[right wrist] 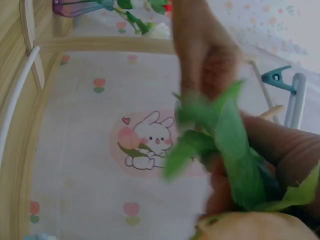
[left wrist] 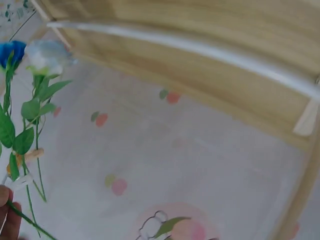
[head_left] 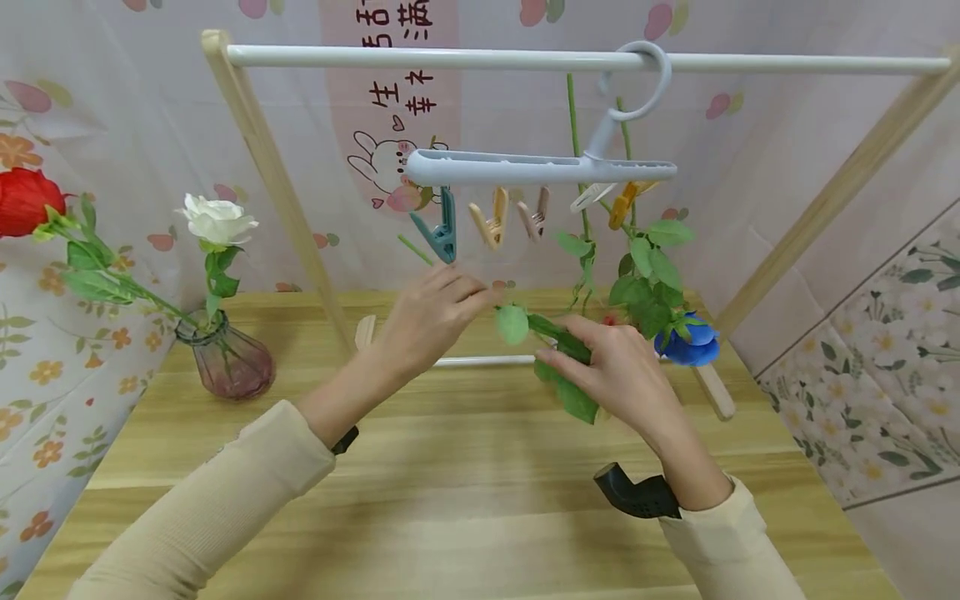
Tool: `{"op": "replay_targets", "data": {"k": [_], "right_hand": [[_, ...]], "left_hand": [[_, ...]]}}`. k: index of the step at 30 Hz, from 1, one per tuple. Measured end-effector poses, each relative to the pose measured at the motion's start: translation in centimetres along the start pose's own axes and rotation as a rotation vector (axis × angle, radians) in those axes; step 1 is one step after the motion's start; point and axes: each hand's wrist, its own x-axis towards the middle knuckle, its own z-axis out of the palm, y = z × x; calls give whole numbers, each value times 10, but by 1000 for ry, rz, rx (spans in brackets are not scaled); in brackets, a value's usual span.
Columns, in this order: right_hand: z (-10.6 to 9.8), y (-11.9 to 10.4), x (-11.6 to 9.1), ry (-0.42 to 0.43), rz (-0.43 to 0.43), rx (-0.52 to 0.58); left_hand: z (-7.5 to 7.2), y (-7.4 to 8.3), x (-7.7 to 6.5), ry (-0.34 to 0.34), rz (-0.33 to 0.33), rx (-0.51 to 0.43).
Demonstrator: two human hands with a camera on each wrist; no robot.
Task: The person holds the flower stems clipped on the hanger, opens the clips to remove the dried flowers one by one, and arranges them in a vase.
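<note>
A leafy artificial flower (head_left: 579, 398) lies across between both hands. My left hand (head_left: 431, 321) pinches its green stem (left wrist: 30, 223), whose tip pokes out past the fingers. Lower on the flower, my right hand (head_left: 622, 367) grips it among the leaves (right wrist: 235, 150). The pale yellow bloom (right wrist: 250, 227) shows in the right wrist view; in the head view the right hand hides it. Just above the left hand hangs a teal clip (head_left: 442, 229) on a light grey hanger (head_left: 525, 169).
Beige (head_left: 492, 221) and pinkish (head_left: 535, 217) clips hang beside the teal one. A blue rose (head_left: 690, 342) and a whitish flower (left wrist: 47, 57) hang head-down at right. A wooden rack with a white rail (head_left: 435, 58) bears the hanger. A glass vase (head_left: 232, 362) with red and white roses stands left.
</note>
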Motion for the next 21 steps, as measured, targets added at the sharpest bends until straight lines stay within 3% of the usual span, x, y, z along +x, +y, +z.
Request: {"op": "replay_targets", "data": {"k": [3, 6, 8, 10, 17, 21], "right_hand": [[-8, 9, 2, 26, 32, 165], [-15, 28, 10, 234, 99, 295], [-13, 42, 17, 355, 141, 314], [-6, 56, 23, 411, 175, 283], [22, 79, 33, 249, 318, 277], [31, 86, 41, 154, 338, 312]], "left_hand": [[-4, 4, -20, -32, -22, -75], [-9, 5, -39, -28, -55, -166], [-13, 6, -51, 4, -88, -231], [-17, 5, -64, 56, -123, -296], [-37, -2, -94, 242, -321, -448], [-52, -10, -107, 342, -460, -529]]}}
